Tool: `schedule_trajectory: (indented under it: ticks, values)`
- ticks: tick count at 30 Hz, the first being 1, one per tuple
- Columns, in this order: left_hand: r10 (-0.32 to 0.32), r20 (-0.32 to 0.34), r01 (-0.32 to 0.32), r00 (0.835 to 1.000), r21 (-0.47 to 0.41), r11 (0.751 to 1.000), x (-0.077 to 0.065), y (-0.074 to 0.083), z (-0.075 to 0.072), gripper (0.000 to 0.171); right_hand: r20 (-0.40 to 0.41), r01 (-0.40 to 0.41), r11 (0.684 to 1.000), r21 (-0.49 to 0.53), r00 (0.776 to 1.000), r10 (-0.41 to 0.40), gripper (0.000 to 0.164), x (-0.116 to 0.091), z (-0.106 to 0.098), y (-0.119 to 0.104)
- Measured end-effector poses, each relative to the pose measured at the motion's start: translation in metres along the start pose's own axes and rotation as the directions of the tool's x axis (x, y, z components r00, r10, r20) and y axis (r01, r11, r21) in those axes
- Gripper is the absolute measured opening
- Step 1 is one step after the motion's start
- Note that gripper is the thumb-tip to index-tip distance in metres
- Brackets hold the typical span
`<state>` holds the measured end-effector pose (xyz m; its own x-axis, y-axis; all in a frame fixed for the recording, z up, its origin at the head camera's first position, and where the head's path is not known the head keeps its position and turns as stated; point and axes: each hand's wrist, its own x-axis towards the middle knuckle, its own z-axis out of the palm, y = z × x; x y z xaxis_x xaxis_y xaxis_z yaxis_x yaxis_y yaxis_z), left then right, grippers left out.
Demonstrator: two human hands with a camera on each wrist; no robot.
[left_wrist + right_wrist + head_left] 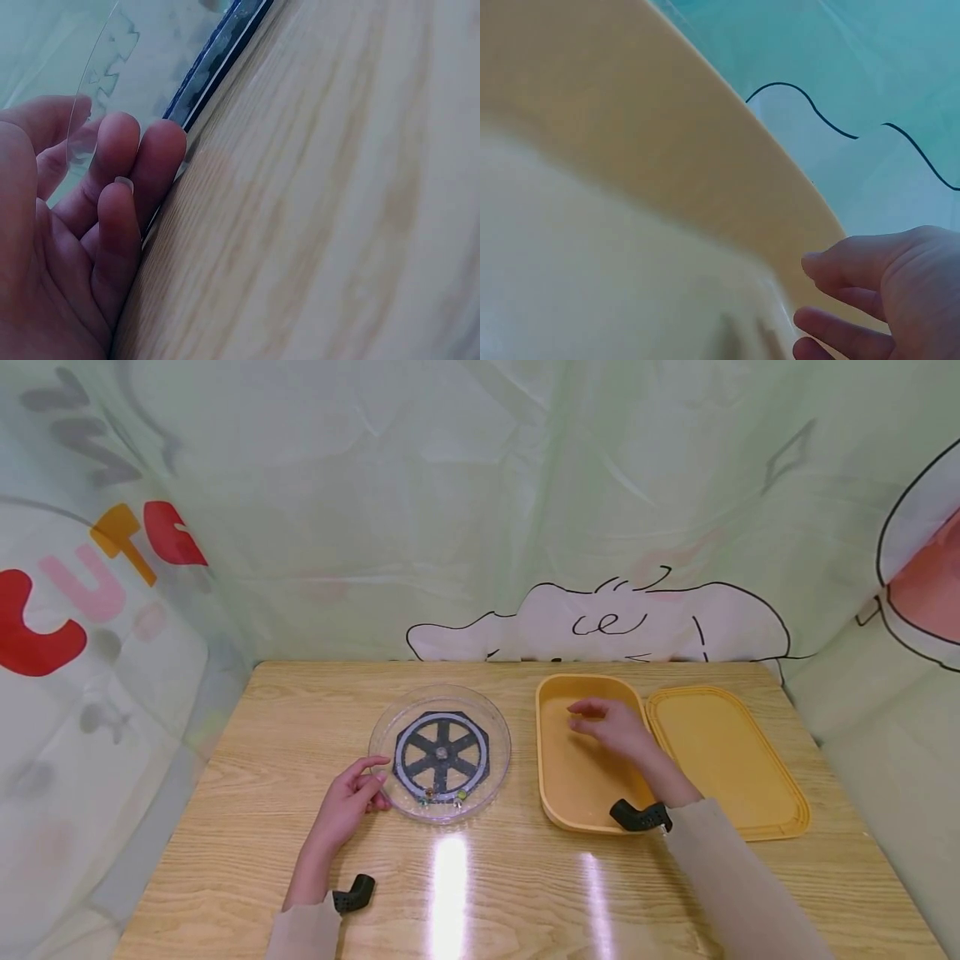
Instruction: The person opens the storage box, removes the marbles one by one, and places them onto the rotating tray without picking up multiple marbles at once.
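Observation:
A clear round dish [495, 783] sits left of centre on the table. In it, or seen through it, is a black six-spoked wheel shape [442, 768] with a grey ring. Several small shiny coloured pieces [461, 795] lie by its near edge. My left hand [352, 802] is at the dish's left rim, fingers loosely bent; the left wrist view has its fingertips [163, 146] right at the clear edge. Inside the outline of a deep yellow tub [562, 785], my right hand [618, 727] hovers with relaxed fingers and nothing between them. The tub's floor appears bare below it.
A yellow lid [731, 760] lies flat to the right of the tub, against its side. The wooden table [300, 710] ends at a pale green printed curtain [360, 568] behind, with more curtain at both sides. Each wrist carries a small black camera [354, 894].

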<state>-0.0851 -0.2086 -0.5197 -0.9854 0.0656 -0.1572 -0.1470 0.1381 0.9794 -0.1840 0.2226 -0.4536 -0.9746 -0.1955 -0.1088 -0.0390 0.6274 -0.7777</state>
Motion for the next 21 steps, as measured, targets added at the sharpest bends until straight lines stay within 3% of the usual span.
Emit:
schedule_trajectory:
  ticks: [9, 17, 21]
  values:
    - [0.007, -0.005, -0.007, 1.0, 0.007, 1.0, 0.0, -0.0004, 0.0001, 0.029, 0.054, -0.009, 0.998, 0.064, 0.999, 0.006, 0.036, 0.0006, 0.0041, 0.0016]
    - [0.002, -0.011, -0.002, 1.0, 0.02, 1.0, -0.001, 0.0017, 0.0014, 0.029, 0.036, -0.018, 0.995, 0.095, 0.999, 0.015, 0.032, 0.0, 0.0052, 0.0016]
    - [0.002, -0.01, -0.002, 1.0, 0.022, 1.0, -0.0013, 0.0022, 0.0016, 0.03, 0.048, 0.014, 0.995, 0.094, 0.999, -0.018, 0.03, -0.0001, 0.0051, 0.0026]
